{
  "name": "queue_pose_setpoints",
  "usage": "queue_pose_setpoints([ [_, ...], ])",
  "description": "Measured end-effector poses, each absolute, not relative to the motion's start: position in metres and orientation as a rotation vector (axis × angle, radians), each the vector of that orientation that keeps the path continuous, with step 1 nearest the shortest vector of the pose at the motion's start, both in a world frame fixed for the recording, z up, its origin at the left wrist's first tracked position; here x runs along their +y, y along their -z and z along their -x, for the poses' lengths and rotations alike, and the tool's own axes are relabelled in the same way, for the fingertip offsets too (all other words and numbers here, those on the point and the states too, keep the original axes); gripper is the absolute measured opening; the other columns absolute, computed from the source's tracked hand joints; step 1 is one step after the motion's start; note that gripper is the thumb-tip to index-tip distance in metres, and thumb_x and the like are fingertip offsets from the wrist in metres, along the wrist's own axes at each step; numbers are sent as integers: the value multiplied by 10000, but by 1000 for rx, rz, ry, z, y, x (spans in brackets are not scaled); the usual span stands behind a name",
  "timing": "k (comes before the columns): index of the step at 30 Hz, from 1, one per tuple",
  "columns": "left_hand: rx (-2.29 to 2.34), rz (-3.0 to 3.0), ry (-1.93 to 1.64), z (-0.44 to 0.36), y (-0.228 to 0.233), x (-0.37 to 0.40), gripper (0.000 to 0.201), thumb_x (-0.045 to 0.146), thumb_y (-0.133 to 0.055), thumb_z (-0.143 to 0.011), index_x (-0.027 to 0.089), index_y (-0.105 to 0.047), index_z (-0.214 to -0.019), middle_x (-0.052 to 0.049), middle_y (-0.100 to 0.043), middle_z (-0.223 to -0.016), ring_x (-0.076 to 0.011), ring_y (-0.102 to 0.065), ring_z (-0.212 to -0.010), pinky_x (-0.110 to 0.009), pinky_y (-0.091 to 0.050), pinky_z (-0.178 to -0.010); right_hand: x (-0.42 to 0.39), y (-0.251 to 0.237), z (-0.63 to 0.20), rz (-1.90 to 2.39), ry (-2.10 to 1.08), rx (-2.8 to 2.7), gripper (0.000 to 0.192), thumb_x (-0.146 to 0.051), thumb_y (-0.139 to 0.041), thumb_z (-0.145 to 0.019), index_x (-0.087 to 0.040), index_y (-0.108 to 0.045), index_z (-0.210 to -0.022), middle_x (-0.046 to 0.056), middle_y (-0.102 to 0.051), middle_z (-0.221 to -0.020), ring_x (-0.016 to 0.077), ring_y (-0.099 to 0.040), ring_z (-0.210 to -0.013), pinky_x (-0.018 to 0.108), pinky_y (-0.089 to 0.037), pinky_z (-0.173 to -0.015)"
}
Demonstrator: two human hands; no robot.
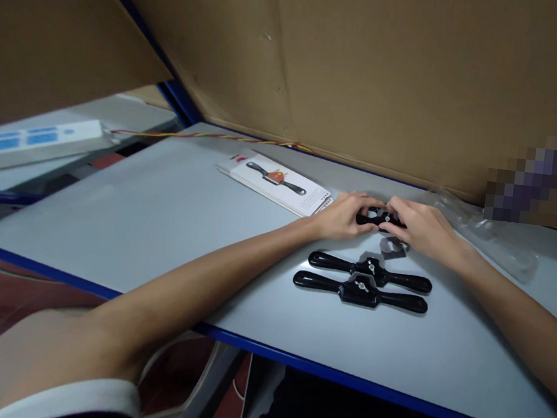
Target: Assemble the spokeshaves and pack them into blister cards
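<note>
A small black tool [379,217] is gripped between both hands at the far middle of the desk [156,222], close to the cardboard wall [375,66] behind it. Only its middle part, with a pale screw, can be seen — both ends are covered by the fingers. The left hand [343,215] is closed around the tool's left end, and the right hand [420,228] is closed around its right end, the fingertips of the two hands nearly meeting over the centre. Whether the tool is lifted clear of the desk or rests on it cannot be told.

Just beneath the hands, a small grey flat piece [393,247] is seen on the desk. Nearer the front edge, two more black tools of the same two-handled kind are laid side by side, parallel and almost touching: the far one [370,270] and the near one [360,292], each with a silver screw at its middle.

To the left of the hands a stack of printed packaging cards [276,182] is placed, a picture of such a tool shown on the top card. To the right of the hands, clear plastic packaging [491,236] is heaped against the wall. A twisted red and yellow cable [206,136] is run along the back edge — and a white power strip [35,138] is seen on a neighbouring surface at the far left.
</note>
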State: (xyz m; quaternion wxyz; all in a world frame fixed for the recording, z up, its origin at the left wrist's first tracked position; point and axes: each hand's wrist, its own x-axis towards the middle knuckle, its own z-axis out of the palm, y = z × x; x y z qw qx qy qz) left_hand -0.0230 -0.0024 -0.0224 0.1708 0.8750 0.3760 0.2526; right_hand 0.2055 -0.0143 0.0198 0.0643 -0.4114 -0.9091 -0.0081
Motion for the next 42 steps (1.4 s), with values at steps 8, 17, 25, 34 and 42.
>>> queue_pose_setpoints([
  [8,1093,-2488,-729,24,24,-1,460,400,-678,-916,179,-733,-1316,-77,-698,-925,-207,-624,-796,-371,-499,-774,-11,-21,-195,1312,178,-2771,345,-320,-421,-1121,-188,-730,-1043,111,-767,-1025,240,-685,-868,346,-327,-664],
  [17,1101,-2476,-729,24,26,-1,492,402,-691,-919,192,-716,-1363,-79,-710,-967,-213,-644,-831,-374,-516,-803,-10,-29,-207,1194,-7,-2849,284,-307,-471,-1100,-198,-706,-983,92,-787,-968,220,-671,-811,336,-339,-669],
  [25,1096,-2456,-727,23,24,-2,498,380,-687,-916,173,-721,-1368,-88,-726,-992,-205,-645,-821,-365,-512,-807,-10,-29,-200,1276,172,-2928,366,-323,-409,-1127,-195,-748,-1073,122,-817,-957,250,-715,-798,358,-262,-611],
  [34,1087,-2476,-725,22,24,-1,486,398,-695,-922,170,-732,-1349,-82,-714,-951,-218,-640,-836,-371,-502,-807,-12,-29,-202,1279,31,-2864,271,-300,-427,-1117,-209,-673,-1049,82,-771,-917,217,-667,-753,340,-306,-640],
  [42,1097,-2466,-686,22,21,-2,501,389,-684,-930,170,-712,-1380,-85,-714,-993,-226,-645,-889,-376,-499,-851,-12,-26,-202,1248,-20,-2847,297,-257,-396,-1120,-190,-654,-990,97,-748,-929,218,-664,-801,342,-349,-705],
])
